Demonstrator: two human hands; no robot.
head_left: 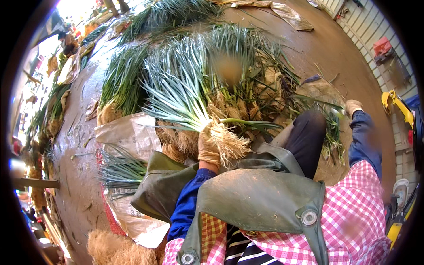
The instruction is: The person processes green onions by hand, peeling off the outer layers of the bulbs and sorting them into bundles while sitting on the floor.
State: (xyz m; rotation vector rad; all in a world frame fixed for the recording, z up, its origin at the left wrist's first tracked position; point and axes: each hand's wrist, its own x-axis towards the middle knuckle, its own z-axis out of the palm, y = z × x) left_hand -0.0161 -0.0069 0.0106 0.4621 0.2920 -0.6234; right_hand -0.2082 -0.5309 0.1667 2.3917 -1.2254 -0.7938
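Left hand [209, 148] of mine, gloved, is clamped round a leek bunch [190, 104] just above its roots, holding them clear over my apron [260, 198]; right hand [353, 107] reaches aside, grip unclear

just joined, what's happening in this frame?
A person in a green apron sits among piles of green onions on a muddy floor. The gloved left hand grips a bunch of green onions at the root end. The gloved right hand reaches out to more stalks on the right.
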